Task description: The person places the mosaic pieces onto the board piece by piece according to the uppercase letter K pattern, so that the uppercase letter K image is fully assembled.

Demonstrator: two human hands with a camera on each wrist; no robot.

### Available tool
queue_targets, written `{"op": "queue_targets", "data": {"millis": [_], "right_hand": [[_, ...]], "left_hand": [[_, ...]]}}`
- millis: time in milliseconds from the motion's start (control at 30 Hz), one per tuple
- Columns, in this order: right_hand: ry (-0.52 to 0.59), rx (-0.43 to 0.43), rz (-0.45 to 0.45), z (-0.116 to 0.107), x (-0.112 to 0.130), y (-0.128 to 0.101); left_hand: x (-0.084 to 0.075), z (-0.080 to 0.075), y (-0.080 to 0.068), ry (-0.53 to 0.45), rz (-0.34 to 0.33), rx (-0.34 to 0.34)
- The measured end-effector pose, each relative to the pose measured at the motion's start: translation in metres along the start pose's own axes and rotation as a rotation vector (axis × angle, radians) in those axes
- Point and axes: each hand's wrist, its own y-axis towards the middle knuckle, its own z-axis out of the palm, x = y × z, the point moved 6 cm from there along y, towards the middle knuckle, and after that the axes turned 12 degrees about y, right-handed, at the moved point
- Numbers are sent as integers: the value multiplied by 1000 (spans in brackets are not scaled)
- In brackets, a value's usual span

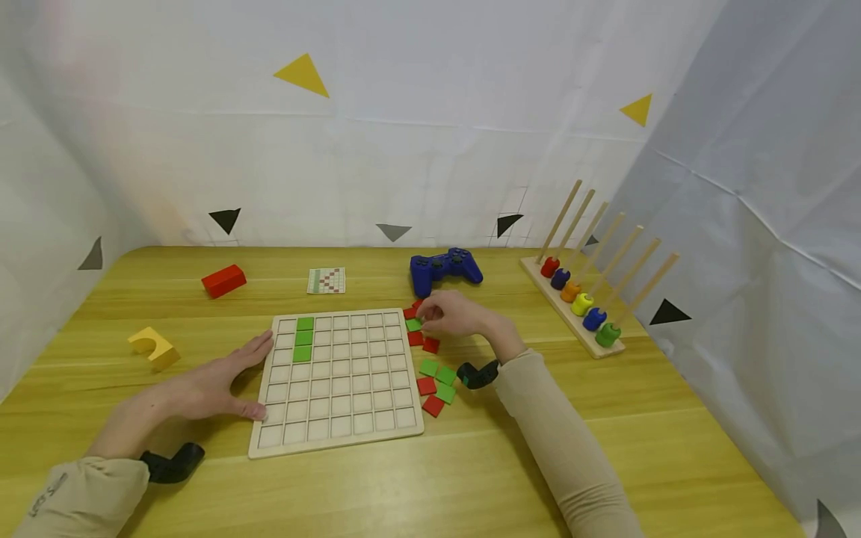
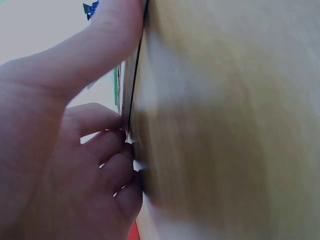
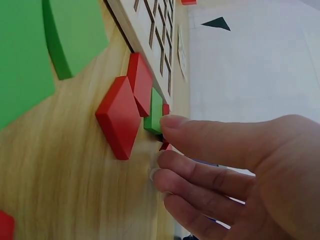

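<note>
Pick risk: I see my right hand (image 1: 452, 314) reaching a green tile (image 1: 413, 324) that lies touching red tiles (image 1: 424, 342) just beside the board (image 1: 336, 379). I judge the fingertips could catch a red neighbour too, or nudge it out of place, because the pieces lie so close.
Slip risk: the tile is thin and flat on the table (image 1: 605, 448); I think a pinch on its edge could let it skid toward the board rather than lift.
Board risk: the board could slide if my left hand (image 1: 202, 385) eases off, and the green column (image 1: 304, 338) in the second file could jump out of its cells.
Clutter risk: my right forearm passes close to the loose tiles (image 1: 437, 385) near the wrist; I reckon a low sweep would scatter them.
Right hand pose: it is stretched forward at the board's far right corner, palm down, fingers (image 3: 200, 172) curled, thumb and forefinger tips at the green tile (image 3: 155, 111). I cannot tell whether they have closed on it yet.
Left hand pose: it lies flat on the table, fingers straight and spread, thumb (image 2: 112, 37) and fingertips pressed against the board's left edge (image 2: 131, 115), gripping nothing.
Green tile place: off the board, on the table at its right edge, near the far corner.
</note>
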Motion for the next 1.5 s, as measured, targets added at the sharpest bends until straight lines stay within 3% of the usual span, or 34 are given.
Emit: {"op": "queue_targets", "data": {"millis": [1100, 1500], "right_hand": [[-54, -62, 49, -1, -4, 0], [-85, -45, 90, -2, -5, 0]], "left_hand": [[0, 0, 0, -3, -4, -4], [0, 0, 0, -11, -12, 9]]}}
